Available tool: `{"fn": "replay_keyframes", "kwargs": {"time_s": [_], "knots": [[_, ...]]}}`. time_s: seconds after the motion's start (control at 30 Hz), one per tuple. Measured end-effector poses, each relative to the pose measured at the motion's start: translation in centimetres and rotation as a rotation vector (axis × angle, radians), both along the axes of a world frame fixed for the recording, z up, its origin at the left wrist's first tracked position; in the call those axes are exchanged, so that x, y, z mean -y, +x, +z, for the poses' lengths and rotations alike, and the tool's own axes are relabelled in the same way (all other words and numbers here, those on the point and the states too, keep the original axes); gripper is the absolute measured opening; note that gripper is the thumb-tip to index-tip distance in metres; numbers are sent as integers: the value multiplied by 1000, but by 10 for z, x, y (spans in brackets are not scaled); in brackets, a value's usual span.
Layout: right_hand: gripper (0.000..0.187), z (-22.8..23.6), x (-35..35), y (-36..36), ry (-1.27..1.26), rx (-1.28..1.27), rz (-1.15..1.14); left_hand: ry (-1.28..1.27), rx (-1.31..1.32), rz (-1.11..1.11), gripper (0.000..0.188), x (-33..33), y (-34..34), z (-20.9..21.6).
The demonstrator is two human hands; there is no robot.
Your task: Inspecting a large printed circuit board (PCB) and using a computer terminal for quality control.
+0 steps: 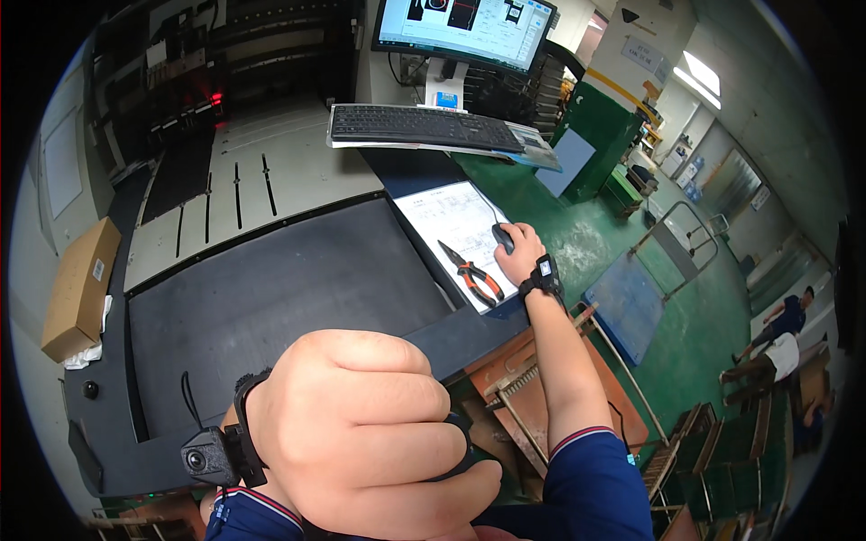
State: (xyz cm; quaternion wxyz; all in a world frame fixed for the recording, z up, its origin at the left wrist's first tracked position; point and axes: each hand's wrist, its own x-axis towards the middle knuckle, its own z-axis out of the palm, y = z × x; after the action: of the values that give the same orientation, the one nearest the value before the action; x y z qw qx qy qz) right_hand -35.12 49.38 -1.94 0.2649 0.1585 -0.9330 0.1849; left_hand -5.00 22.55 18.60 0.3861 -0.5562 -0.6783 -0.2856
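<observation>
- While the right hand [521, 252] lay stretched out on the desk [271, 288], its grip was curled together over a dark computer mouse [502, 237], which sat on a white printed sheet [451, 221] at the desk's right edge.
- The left hand [361, 433] was held up close to the camera, its grip clamped into a fist around a small black object [462, 442]; too little of that object showed to tell what it was.
- Both wrists carried black strapped devices.
- Just beside the mouse hand, on the same sheet, lay pliers [474, 275] with orange and black handles, not touching the hand.
- Farther back stood a black keyboard [424, 126] and a monitor [465, 32]; a cardboard box [79, 288] rested well apart at the left.
- As a judgement: a sweep of the mouse toward the person could knock the pliers, since they lay so near; pushed to the sheet's edge, they might fall to the green floor [686, 298].
- The mouse itself sat close to the desk's rim, so a careless pull might drag it off.
</observation>
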Motion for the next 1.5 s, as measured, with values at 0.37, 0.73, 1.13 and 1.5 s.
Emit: {"fn": "replay_keyframes", "kwargs": {"time_s": [0.37,0.73,1.13,1.5], "knots": [[39,3,2,2,-6,7,-3,-23,25,-24,22,2,0,2],[40,1,2,1,0,-13,7,22,23,-7,7,-4,3,-5],[39,1,1,0,4,-17,-1,37,74,-14,14,-6,5,-4],[39,-8,1,0,-35,-16,15,-75,50,3,6,1,-1,1]]}}
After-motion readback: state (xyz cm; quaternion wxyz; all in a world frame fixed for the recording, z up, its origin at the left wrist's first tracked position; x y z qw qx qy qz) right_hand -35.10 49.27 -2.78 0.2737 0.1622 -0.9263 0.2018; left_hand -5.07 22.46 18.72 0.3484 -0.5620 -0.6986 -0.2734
